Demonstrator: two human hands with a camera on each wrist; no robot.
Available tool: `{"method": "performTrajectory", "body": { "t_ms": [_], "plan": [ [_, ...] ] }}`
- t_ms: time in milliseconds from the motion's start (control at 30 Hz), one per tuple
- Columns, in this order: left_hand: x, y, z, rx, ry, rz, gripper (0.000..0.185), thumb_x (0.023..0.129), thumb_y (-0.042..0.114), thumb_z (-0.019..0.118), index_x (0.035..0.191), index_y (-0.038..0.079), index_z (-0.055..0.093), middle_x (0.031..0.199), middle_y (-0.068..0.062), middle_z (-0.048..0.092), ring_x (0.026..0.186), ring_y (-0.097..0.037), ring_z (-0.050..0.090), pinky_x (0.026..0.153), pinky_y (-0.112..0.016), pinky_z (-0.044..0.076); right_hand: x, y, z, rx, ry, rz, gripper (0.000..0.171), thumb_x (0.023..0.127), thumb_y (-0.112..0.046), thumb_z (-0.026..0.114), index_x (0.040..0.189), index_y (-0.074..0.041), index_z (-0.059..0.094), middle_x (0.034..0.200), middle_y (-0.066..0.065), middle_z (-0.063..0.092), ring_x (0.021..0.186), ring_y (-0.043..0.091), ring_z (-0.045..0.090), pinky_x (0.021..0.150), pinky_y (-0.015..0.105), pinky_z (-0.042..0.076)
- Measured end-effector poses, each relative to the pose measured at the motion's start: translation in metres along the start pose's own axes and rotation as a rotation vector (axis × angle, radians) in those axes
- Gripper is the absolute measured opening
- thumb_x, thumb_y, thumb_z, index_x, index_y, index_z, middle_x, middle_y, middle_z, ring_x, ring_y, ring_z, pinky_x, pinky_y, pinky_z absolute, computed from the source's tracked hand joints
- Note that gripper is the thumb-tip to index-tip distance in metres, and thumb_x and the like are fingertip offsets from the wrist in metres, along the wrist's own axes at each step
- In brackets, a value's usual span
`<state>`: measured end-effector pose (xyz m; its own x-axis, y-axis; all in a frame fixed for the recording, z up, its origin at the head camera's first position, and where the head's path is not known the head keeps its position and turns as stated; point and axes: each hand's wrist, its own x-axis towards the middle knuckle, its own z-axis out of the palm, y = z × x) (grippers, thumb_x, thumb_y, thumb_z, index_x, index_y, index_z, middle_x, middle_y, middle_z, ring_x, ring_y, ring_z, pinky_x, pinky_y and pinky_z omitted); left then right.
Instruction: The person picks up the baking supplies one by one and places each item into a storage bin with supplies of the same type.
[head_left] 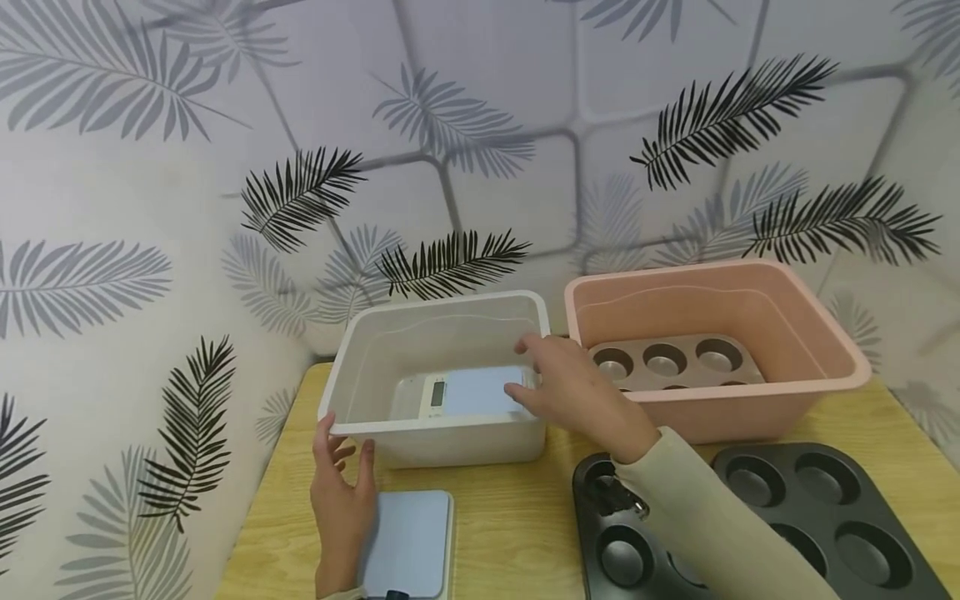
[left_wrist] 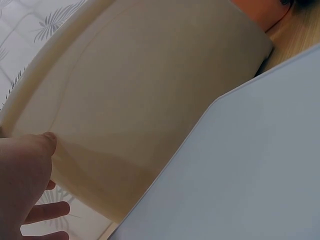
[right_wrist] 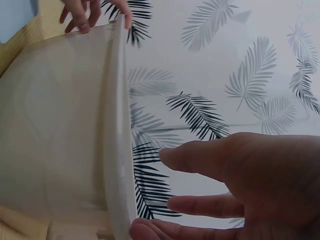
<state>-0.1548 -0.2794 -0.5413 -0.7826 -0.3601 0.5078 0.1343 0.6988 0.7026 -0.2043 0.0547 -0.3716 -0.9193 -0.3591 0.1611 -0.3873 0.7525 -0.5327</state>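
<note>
A white plastic basin [head_left: 450,446] stands on the table, holding a kitchen scale [head_left: 480,392] with a pale blue plate and a small dark display. My left hand [head_left: 341,492] grips its front left corner, one finger over the rim and the thumb [left_wrist: 47,142] against the outer wall. My right hand [head_left: 573,387] hovers over the right end of the basin, fingers spread and partly over the scale. In the right wrist view a fingertip [right_wrist: 145,230] is at the rim, and whether it touches cannot be told. A second pale blue scale [head_left: 408,542] lies beside my left wrist.
A pink basin [head_left: 720,412] to the right contains a gold-brown muffin tin [head_left: 667,358]. Dark muffin tins [head_left: 817,508] lie in front of it, partly under my right sleeve [head_left: 705,508]. The wooden table [head_left: 510,533] meets a leaf-patterned wall [head_left: 510,75] behind.
</note>
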Motion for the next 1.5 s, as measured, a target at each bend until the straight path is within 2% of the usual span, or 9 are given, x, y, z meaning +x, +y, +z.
{"method": "performTrajectory", "body": {
  "t_ms": [167, 467, 733, 800, 967, 1067, 1200, 1333, 1500],
  "plan": [
    [-0.002, 0.000, 0.001, -0.019, 0.008, -0.007, 0.074, 0.105, 0.012, 0.074, 0.167, 0.025, 0.037, 0.135, -0.023, 0.073, 0.108, -0.042, 0.075, 0.095, -0.062, 0.058, -0.009, 0.005, 0.003, -0.019, 0.061, -0.040, 0.045, 0.098, -0.024, 0.082, 0.135, -0.002, 0.068, 0.113, 0.017, 0.077, 0.097, 0.028, 0.072, 0.085, 0.045, 0.060],
    [-0.001, 0.000, 0.001, -0.017, 0.000, 0.001, 0.074, 0.105, 0.011, 0.073, 0.168, 0.025, 0.036, 0.136, -0.024, 0.072, 0.107, -0.042, 0.075, 0.094, -0.063, 0.058, -0.026, 0.007, 0.004, 0.047, 0.082, -0.034, 0.047, 0.097, -0.023, 0.084, 0.137, -0.004, 0.069, 0.114, 0.016, 0.075, 0.098, 0.027, 0.074, 0.082, 0.045, 0.061],
    [-0.001, -0.001, 0.001, -0.006, -0.002, 0.007, 0.075, 0.105, 0.010, 0.073, 0.168, 0.025, 0.036, 0.135, -0.024, 0.072, 0.106, -0.042, 0.076, 0.093, -0.063, 0.059, -0.046, 0.007, 0.011, -0.115, 0.208, -0.098, 0.048, 0.093, -0.028, 0.088, 0.133, -0.008, 0.074, 0.107, 0.012, 0.077, 0.077, 0.019, 0.066, 0.061, 0.032, 0.050],
    [-0.001, -0.001, 0.001, -0.006, -0.006, 0.000, 0.075, 0.105, 0.011, 0.073, 0.168, 0.026, 0.036, 0.136, -0.024, 0.072, 0.106, -0.043, 0.076, 0.094, -0.063, 0.059, -0.050, 0.006, 0.012, -0.131, 0.223, -0.104, 0.047, 0.092, -0.029, 0.088, 0.132, -0.009, 0.075, 0.106, 0.011, 0.077, 0.077, 0.019, 0.066, 0.060, 0.032, 0.051],
    [-0.001, 0.000, 0.001, -0.006, -0.015, -0.012, 0.075, 0.105, 0.012, 0.073, 0.168, 0.027, 0.035, 0.137, -0.024, 0.072, 0.106, -0.044, 0.076, 0.094, -0.063, 0.058, -0.060, 0.002, 0.016, -0.153, 0.222, -0.101, 0.046, 0.092, -0.029, 0.089, 0.132, -0.012, 0.075, 0.109, 0.011, 0.078, 0.090, 0.026, 0.072, 0.066, 0.037, 0.058],
    [-0.001, 0.000, 0.001, -0.006, -0.014, -0.011, 0.074, 0.105, 0.012, 0.073, 0.168, 0.027, 0.036, 0.137, -0.024, 0.072, 0.105, -0.044, 0.076, 0.094, -0.063, 0.059, -0.065, 0.001, 0.021, -0.179, 0.226, -0.109, 0.049, 0.090, -0.028, 0.091, 0.134, -0.014, 0.074, 0.107, 0.008, 0.076, 0.086, 0.022, 0.070, 0.061, 0.033, 0.055],
    [-0.001, -0.001, 0.000, -0.011, -0.010, -0.001, 0.074, 0.105, 0.012, 0.073, 0.168, 0.026, 0.036, 0.136, -0.024, 0.072, 0.104, -0.043, 0.076, 0.094, -0.063, 0.059, -0.070, -0.003, 0.032, -0.198, 0.243, -0.124, 0.060, 0.087, -0.028, 0.093, 0.141, -0.017, 0.069, 0.100, 0.003, 0.071, 0.078, 0.016, 0.062, 0.052, 0.026, 0.044],
    [0.000, -0.001, 0.000, -0.013, -0.005, 0.008, 0.074, 0.105, 0.012, 0.073, 0.168, 0.025, 0.036, 0.136, -0.024, 0.072, 0.103, -0.043, 0.076, 0.094, -0.064, 0.059, -0.072, -0.011, 0.044, -0.186, 0.236, -0.147, 0.066, 0.087, -0.029, 0.094, 0.146, -0.019, 0.066, 0.105, 0.002, 0.070, 0.090, 0.018, 0.067, 0.054, 0.025, 0.046],
    [0.000, 0.000, 0.000, -0.014, 0.000, 0.010, 0.074, 0.105, 0.011, 0.073, 0.167, 0.024, 0.036, 0.136, -0.025, 0.072, 0.101, -0.042, 0.076, 0.093, -0.063, 0.060, -0.074, -0.021, 0.060, -0.141, 0.208, -0.209, 0.057, 0.088, -0.028, 0.092, 0.139, -0.018, 0.070, 0.106, 0.000, 0.071, 0.090, 0.015, 0.067, 0.056, 0.021, 0.048]
  ]
}}
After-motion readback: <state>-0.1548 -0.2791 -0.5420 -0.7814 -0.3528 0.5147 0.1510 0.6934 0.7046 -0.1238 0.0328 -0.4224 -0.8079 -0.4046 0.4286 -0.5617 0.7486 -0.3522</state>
